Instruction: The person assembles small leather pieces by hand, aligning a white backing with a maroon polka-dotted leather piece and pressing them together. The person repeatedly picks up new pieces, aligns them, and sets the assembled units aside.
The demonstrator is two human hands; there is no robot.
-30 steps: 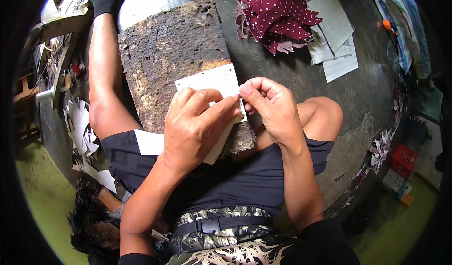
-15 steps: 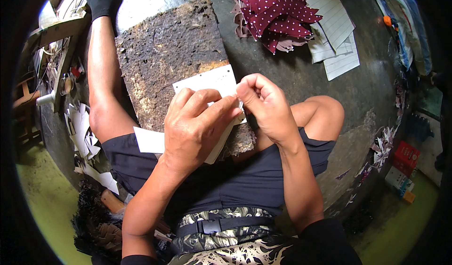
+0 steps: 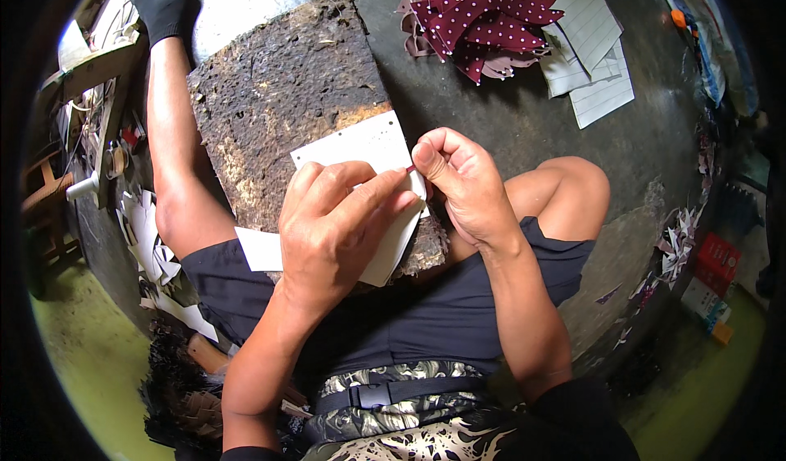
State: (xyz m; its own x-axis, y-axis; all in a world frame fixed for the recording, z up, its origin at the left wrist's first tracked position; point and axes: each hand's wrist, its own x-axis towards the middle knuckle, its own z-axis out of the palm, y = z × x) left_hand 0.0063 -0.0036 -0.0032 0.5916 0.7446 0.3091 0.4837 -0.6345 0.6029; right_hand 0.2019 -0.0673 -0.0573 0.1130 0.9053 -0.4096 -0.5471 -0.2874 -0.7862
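A stiff white sheet with small dark holes near its edge (image 3: pixel 352 140) lies on a thick, rough, dark board (image 3: pixel 282 92) in front of me. My left hand (image 3: pixel 323 228) is closed over it with bent fingers, its thumb and forefinger pinching the sheet's right edge. A folded white part (image 3: pixel 391 244) hangs below those fingers, and a white corner sticks out to their left. Close by on the right, my right hand (image 3: pixel 467 183) is pinched shut at that edge. A tiny dark red bit (image 3: pixel 412 169) shows between the fingertips; what it is remains unclear.
Maroon pieces with white dots (image 3: pixel 483 19) are heaped beyond the board, beside lined paper sheets (image 3: pixel 602 97). White scraps (image 3: pixel 147 240) lie left of my leg, near a wooden frame (image 3: pixel 94 68). More scraps (image 3: pixel 679 236) and a red box (image 3: pixel 717 260) are at the right.
The view has shifted slightly. Both hands remain at the sheet's edge, with the right fingertips a little farther from the left ones. The dark red bit now shows between them.
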